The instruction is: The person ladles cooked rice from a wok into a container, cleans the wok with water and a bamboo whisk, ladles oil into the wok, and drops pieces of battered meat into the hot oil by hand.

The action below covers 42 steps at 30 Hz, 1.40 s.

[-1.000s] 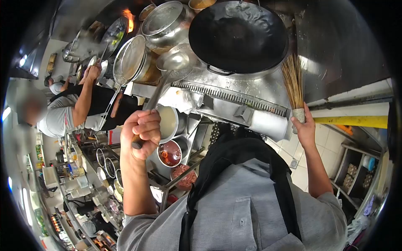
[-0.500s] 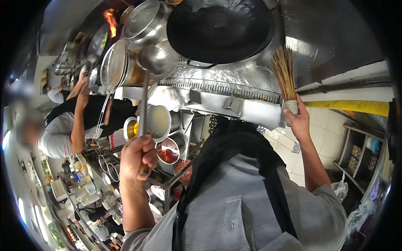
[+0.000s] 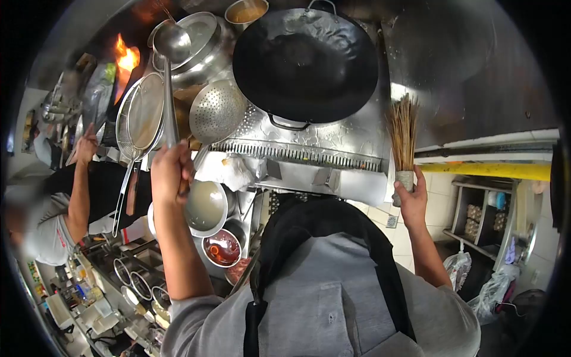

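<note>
My left hand [image 3: 171, 172] is wrapped round the handle of a metal ladle [image 3: 172, 43], whose bowl is raised over the lidded pot at the upper left. Just right of that handle lies a perforated skimmer [image 3: 217, 113]. My right hand [image 3: 413, 196] grips the bound end of a bamboo brush [image 3: 404, 140], its bristles pointing up beside the stove's right side. Between the hands, a black wok [image 3: 305, 65] sits on the stove, with a loop handle at its near edge. A white cloth [image 3: 225, 171] lies on the stove's front ledge.
A co-worker [image 3: 50, 220] stands at the left near a flaming burner [image 3: 126, 58]. Wire strainers [image 3: 143, 116] rest over a pot. Below the ledge are a pot of pale liquid [image 3: 206, 208] and a pot of red sauce [image 3: 222, 247]. A yellow bar [image 3: 488, 171] runs along the right.
My left hand has swung the ladle from near the skimmer up and left over the pot. My right hand still holds the brush upright. The view has shifted.
</note>
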Motion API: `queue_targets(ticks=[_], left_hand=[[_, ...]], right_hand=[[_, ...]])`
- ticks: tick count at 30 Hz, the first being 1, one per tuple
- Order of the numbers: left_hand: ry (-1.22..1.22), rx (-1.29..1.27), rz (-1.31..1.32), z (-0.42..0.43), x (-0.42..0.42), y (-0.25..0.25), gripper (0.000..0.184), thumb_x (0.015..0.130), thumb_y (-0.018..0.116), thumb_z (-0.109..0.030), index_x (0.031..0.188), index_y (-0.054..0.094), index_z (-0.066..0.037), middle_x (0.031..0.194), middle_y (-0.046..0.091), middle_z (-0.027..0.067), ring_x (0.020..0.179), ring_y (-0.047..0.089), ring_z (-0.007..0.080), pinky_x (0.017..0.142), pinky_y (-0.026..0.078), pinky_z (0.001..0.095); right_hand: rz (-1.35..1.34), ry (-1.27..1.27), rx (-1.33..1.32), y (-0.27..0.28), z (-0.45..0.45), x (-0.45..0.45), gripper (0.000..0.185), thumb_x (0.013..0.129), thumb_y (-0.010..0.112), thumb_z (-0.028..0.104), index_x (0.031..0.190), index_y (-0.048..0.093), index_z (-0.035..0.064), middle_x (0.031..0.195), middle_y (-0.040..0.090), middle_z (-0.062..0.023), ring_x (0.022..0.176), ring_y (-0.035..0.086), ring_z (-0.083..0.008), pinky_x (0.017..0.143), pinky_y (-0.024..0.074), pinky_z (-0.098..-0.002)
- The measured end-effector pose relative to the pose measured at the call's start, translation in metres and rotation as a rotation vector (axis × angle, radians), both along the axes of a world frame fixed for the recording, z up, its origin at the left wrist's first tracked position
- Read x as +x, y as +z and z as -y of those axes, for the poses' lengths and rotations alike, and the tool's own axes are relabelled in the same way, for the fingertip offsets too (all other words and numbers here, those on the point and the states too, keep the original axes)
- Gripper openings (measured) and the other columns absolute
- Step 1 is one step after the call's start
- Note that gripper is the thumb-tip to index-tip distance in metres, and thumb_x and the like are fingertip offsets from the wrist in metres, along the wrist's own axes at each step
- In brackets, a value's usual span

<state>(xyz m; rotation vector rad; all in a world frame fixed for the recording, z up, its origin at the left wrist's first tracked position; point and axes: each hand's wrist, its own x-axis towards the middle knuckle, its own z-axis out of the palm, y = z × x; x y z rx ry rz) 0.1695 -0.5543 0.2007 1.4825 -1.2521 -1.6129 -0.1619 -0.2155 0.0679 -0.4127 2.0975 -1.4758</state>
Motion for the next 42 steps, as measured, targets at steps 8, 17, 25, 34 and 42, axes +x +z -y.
queue_targets(ticks=[8,17,25,34,42], left_hand=[[0.093,-0.064,0.043,0.145,-0.039,-0.038,0.014,0.081,0.056,-0.013,0.071,0.053,-0.005,0.051,0.045,0.0023,0.035,0.036,0.0125,0.034,0.026,0.0287],[0.098,0.279,-0.329,0.189,-0.054,-0.063,0.021,0.084,0.049,-0.007,0.063,0.047,-0.008,0.049,0.039,-0.0015,0.039,0.037,0.0081,0.036,0.029,0.0249],[-0.104,0.654,-1.243,0.169,-0.026,-0.035,0.029,0.09,0.036,-0.009,0.061,0.038,-0.01,0.048,0.039,-0.0038,0.039,0.037,0.007,0.042,0.033,0.0225],[-0.12,0.671,-1.39,0.116,-0.007,-0.017,0.023,0.09,0.036,-0.008,0.067,0.039,-0.007,0.054,0.039,-0.0018,0.04,0.04,0.0081,0.043,0.035,0.0242],[-0.049,0.744,-1.446,0.04,0.005,0.002,0.016,0.089,0.039,-0.006,0.074,0.039,-0.005,0.06,0.042,-0.0017,0.041,0.043,0.0068,0.042,0.035,0.0236]], right_hand=[[-0.035,-0.105,-0.064,0.039,0.048,0.027,0.063,0.083,0.063,0.003,0.134,0.027,0.0064,0.097,0.059,-0.013,0.08,0.058,-0.0153,0.066,0.0492,-0.0279],[-0.028,-0.11,-0.024,0.038,0.035,0.051,0.062,0.082,0.062,-0.001,0.134,0.029,0.0068,0.094,0.061,-0.0108,0.074,0.058,-0.0128,0.063,0.0477,-0.0255],[-0.013,-0.074,-0.099,0.02,0.008,0.033,0.057,0.081,0.064,-0.001,0.13,0.037,0.0034,0.091,0.06,-0.0107,0.07,0.057,-0.0127,0.058,0.0473,-0.0258],[0.119,-0.056,-0.079,0.014,0.019,0.006,0.057,0.081,0.066,0.002,0.13,0.036,0.0022,0.094,0.061,-0.0138,0.074,0.061,-0.0166,0.062,0.0525,-0.0288],[0.125,-0.019,-0.055,-0.018,0.001,0.01,0.06,0.081,0.067,0.004,0.131,0.034,0.0036,0.087,0.059,-0.0107,0.065,0.058,-0.0152,0.054,0.0489,-0.0288]])
